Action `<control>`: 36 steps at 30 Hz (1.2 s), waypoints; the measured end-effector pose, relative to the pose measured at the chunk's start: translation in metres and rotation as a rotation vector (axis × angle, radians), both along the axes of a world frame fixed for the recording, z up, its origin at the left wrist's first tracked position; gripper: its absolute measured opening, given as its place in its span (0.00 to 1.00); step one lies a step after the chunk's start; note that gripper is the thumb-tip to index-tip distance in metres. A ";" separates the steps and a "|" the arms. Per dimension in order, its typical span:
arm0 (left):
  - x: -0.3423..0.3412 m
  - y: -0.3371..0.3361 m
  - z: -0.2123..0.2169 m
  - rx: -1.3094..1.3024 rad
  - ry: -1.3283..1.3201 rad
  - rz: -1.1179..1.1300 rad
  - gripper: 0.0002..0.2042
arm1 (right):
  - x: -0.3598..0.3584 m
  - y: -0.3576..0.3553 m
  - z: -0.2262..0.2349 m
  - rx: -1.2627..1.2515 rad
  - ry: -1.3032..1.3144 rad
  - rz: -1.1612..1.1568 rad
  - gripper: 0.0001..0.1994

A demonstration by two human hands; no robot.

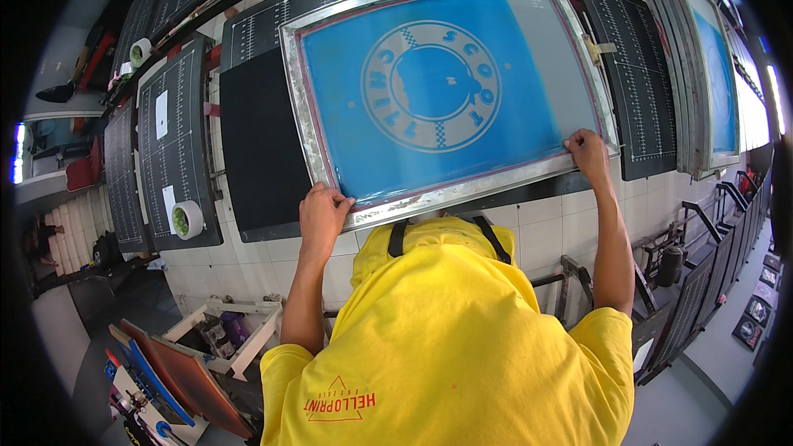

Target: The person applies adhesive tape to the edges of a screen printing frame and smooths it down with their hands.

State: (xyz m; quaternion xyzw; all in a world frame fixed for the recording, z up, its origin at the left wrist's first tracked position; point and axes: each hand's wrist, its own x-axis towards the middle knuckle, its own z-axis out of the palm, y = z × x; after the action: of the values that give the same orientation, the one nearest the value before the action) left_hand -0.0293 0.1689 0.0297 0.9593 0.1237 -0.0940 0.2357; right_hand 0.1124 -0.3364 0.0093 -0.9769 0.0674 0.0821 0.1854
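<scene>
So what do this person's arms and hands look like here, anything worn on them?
Both forearms are bare, with no gloves on the left hand or the right hand, and no watch, ring or wristband visible. Short yellow T-shirt sleeves end above the elbows. The shirt carries a red printed triangle mark, and black straps run over the shoulders.

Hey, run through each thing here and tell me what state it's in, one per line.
Screen printing frame: lying flat on the black platen, both near corners held.
Left hand: gripping the frame's near left corner.
Right hand: gripping the frame's near right corner.
Black platen: partly covered by the frame.
Tape roll: lying flat on a neighbouring platen.
</scene>
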 end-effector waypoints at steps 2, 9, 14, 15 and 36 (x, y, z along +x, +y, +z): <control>0.000 -0.001 0.000 0.000 -0.006 -0.004 0.09 | 0.000 0.001 0.000 -0.001 0.003 -0.008 0.11; 0.001 -0.001 0.002 -0.008 0.007 0.004 0.09 | 0.000 0.002 0.001 0.005 -0.001 -0.001 0.10; 0.001 0.000 0.000 -0.004 -0.004 -0.022 0.09 | 0.000 -0.001 -0.003 0.007 -0.025 0.022 0.10; 0.001 0.000 -0.001 -0.008 -0.002 -0.022 0.09 | 0.000 -0.001 -0.003 0.006 -0.025 0.024 0.10; 0.001 -0.005 -0.002 0.067 0.028 -0.024 0.07 | 0.003 0.002 -0.002 0.000 0.019 0.022 0.10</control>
State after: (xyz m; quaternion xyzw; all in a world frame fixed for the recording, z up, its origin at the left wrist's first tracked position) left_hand -0.0284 0.1641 0.0280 0.9667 0.1183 -0.1060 0.2008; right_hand 0.1155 -0.3349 0.0078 -0.9768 0.0583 0.0934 0.1837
